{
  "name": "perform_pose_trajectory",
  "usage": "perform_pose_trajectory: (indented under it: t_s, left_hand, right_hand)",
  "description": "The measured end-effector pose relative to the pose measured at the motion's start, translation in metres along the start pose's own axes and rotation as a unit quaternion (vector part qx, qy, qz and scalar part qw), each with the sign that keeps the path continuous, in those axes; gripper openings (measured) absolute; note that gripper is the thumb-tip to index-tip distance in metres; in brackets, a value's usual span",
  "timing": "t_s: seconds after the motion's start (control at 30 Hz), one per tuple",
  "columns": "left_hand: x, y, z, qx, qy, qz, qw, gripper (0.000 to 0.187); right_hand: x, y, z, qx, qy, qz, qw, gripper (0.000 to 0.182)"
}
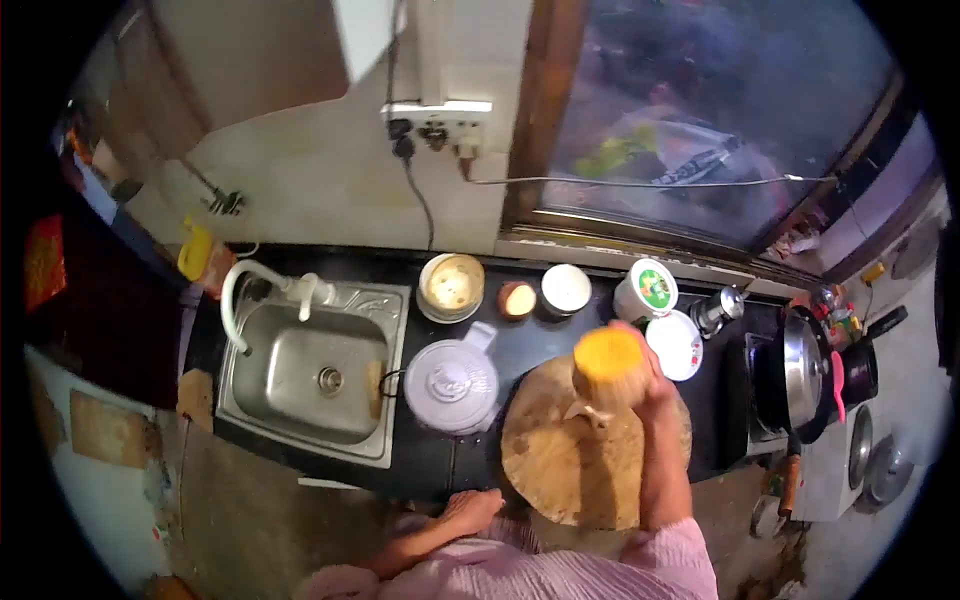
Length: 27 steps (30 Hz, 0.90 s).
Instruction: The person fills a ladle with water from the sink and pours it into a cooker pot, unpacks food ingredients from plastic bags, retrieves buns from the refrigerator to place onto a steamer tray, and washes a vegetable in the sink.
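A jar with a yellow lid is in my right hand, its fingers wrapped round the side. The jar is held above a round wooden chopping board and hides part of it. On the board, just below the jar, lies a small pale thing that I cannot make out. My left hand rests by the counter's front edge, left of the board, with its fingers curled in and nothing seen in them.
Left of the board stands a pale lidded appliance, beside a steel sink with a white tap. Along the back are several bowls and a white tub. At right, a lidded pan sits on the stove.
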<state>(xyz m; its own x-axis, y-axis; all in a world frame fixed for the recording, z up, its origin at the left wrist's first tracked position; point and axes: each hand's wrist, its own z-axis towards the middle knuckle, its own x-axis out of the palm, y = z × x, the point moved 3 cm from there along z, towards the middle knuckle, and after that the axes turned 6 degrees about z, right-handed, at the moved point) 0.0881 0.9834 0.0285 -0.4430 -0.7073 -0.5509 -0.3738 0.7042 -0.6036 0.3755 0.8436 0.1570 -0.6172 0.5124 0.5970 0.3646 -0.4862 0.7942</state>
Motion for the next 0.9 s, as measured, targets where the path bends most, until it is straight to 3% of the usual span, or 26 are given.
perform_pose_trajectory:
  t_s: [0.07, 0.13, 0.2, 0.23, 0.27, 0.33, 0.37, 0.4, 0.43, 0.47, 0.53, 0.57, 0.6, 0.63, 0.67, 0.7, 0.73, 0.8, 0.87, 0.9]
  left_hand:
    - [-0.011, 0.003, -0.019, 0.054, 0.042, -0.014, 0.998, 0.03]
    - [-0.027, 0.017, -0.038, 0.062, 0.105, -0.143, 0.982, 0.035]
    - [-0.034, 0.051, -0.05, 0.086, 0.156, -0.308, 0.935, 0.038]
    - [-0.032, 0.074, -0.054, 0.035, 0.125, -0.495, 0.859, 0.044]
    - [-0.03, 0.095, -0.06, -0.014, 0.089, -0.66, 0.746, 0.051]
    - [-0.091, 0.095, -0.108, -0.004, 0.187, -0.839, 0.511, 0.063]
    - [-0.108, 0.111, -0.123, 0.129, 0.237, -0.837, 0.476, 0.071]
    - [-0.12, 0.125, -0.131, 0.162, 0.193, -0.841, 0.48, 0.069]
    - [-0.126, 0.149, -0.134, 0.136, 0.124, -0.837, 0.515, 0.064]
    - [-0.131, 0.174, -0.134, 0.109, 0.053, -0.829, 0.546, 0.06]
    - [-0.155, 0.212, -0.137, 0.101, -0.074, -0.824, 0.553, 0.052]
    - [-0.167, 0.228, -0.139, 0.079, -0.139, -0.838, 0.523, 0.048]
    - [-0.178, 0.246, -0.136, 0.114, -0.144, -0.841, 0.51, 0.048]
    - [-0.194, 0.258, -0.136, 0.122, -0.182, -0.831, 0.511, 0.048]
    - [-0.207, 0.269, -0.135, 0.126, -0.221, -0.821, 0.511, 0.047]
    - [-0.213, 0.289, -0.13, 0.105, -0.257, -0.809, 0.519, 0.047]
    - [-0.218, 0.313, -0.119, 0.085, -0.292, -0.794, 0.526, 0.048]
    - [-0.23, 0.341, -0.109, 0.073, -0.325, -0.781, 0.528, 0.047]
    - [-0.244, 0.35, -0.099, 0.097, -0.322, -0.785, 0.52, 0.046]
    - [-0.251, 0.351, -0.098, 0.103, -0.334, -0.78, 0.518, 0.047]
  right_hand:
    - [0.044, 0.004, -0.043, 0.086, 0.059, -0.055, 0.993, 0.109]
    - [0.094, -0.012, -0.057, 0.113, 0.224, -0.139, 0.958, 0.107]
    - [0.152, -0.054, -0.074, 0.213, 0.199, -0.131, 0.948, 0.098]
    - [0.177, -0.077, -0.076, 0.212, 0.202, -0.194, 0.936, 0.094]
    - [0.187, -0.11, -0.08, 0.188, 0.202, -0.27, 0.923, 0.092]
    - [0.223, -0.158, -0.068, 0.166, 0.168, -0.301, 0.924, 0.088]
    - [0.242, -0.182, -0.057, 0.119, 0.153, -0.31, 0.931, 0.085]
    - [0.244, -0.22, -0.05, 0.109, 0.122, -0.265, 0.95, 0.087]
    - [0.261, -0.24, -0.035, 0.13, 0.11, -0.193, 0.966, 0.086]
    - [0.275, -0.26, -0.019, 0.142, 0.128, -0.215, 0.958, 0.084]
    - [0.308, -0.282, 0.018, 0.059, 0.236, -0.338, 0.909, 0.081]
    - [0.314, -0.298, 0.037, 0.057, 0.254, -0.335, 0.906, 0.077]
    - [0.316, -0.319, 0.056, 0.055, 0.273, -0.331, 0.902, 0.073]
    - [0.308, -0.349, 0.072, 0.162, 0.206, -0.241, 0.934, 0.071]
    - [0.305, -0.374, 0.095, 0.198, 0.16, -0.169, 0.952, 0.066]
    - [0.301, -0.388, 0.117, 0.277, 0.085, -0.214, 0.933, 0.055]
    - [0.283, -0.422, 0.138, 0.27, 0.018, -0.205, 0.941, 0.054]
    - [0.274, -0.449, 0.175, 0.279, -0.136, -0.044, 0.95, 0.063]
    - [0.252, -0.47, 0.214, 0.26, -0.147, -0.018, 0.954, 0.053]
    - [0.226, -0.497, 0.234, 0.169, -0.026, -0.056, 0.984, 0.05]
